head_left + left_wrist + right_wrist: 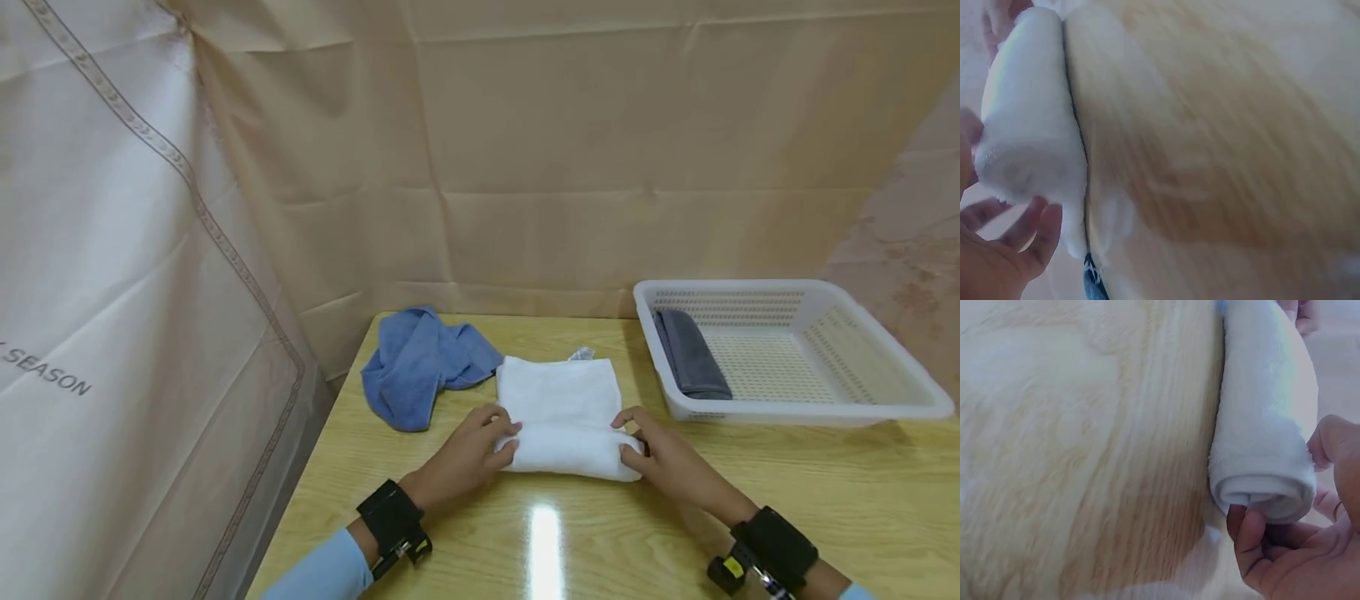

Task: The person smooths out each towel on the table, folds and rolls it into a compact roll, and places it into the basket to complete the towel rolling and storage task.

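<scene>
A white towel (558, 392) lies on the table, its near part rolled into a thick roll and its far part flat, with a small tag (582, 354) at the far edge. The left hand (472, 446) holds the roll's left end, thumb at the near side and curled fingers over the end. At the other end the right hand (660, 458) grips the roll between thumb and fingers. In the right wrist view, fingertips (1250, 528) touch the spiral end of the roll (1266, 425). The left wrist view shows the roll (1032, 100) with fingers around its end.
Left of the towel, a crumpled blue cloth (423, 362) reaches close to its corner. A white plastic basket (810, 410) stands at the right, with a folded dark grey cloth (690, 354) along its left wall. Fabric sheets (525, 167) hang behind and to the left of the wooden table (465, 550).
</scene>
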Motion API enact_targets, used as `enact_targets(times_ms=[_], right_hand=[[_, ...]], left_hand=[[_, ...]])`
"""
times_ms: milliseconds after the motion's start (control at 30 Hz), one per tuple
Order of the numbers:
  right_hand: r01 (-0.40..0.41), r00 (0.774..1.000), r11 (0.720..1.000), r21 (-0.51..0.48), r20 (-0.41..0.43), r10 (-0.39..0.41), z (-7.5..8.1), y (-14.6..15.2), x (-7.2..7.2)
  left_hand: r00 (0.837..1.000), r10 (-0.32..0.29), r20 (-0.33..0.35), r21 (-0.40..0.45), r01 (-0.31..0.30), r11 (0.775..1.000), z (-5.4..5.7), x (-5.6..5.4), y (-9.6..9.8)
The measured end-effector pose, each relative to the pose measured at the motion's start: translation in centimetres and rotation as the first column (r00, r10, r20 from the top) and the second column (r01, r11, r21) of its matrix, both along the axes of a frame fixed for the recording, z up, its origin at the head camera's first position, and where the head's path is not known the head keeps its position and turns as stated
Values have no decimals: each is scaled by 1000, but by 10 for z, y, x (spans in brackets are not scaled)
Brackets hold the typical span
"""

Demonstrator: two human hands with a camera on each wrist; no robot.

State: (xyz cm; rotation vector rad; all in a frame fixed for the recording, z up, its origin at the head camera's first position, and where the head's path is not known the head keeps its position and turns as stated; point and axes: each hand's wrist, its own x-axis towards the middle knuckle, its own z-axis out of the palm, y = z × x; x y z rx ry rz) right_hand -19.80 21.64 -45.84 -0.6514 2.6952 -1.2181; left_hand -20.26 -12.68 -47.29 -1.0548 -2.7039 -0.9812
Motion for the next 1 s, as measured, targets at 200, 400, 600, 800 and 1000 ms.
enact_targets(times_ms=[200, 400, 600, 800, 1000], right_hand=[[39, 976, 998, 57, -215, -26, -3, 0, 7], [25, 690, 987, 156, -717, 96, -13, 3, 14], [5, 586, 965, 261, -783, 208, -19, 8, 20], [-27, 620, 937, 347, -730, 288, -21, 11, 20], [-28, 647, 933, 358, -705, 290, -18, 10, 16]], left_hand=[[984, -56, -168, -131, 34, 991, 1, 3, -4], [981, -60, -185, -148, 32, 989, 0, 3, -5], [979, -67, -191, -162, 36, 986, -2, 4, -6], [955, -70, -290, -196, 12, 980, -3, 6, -8], [934, -77, -349, -188, 11, 982, -4, 5, -7]])
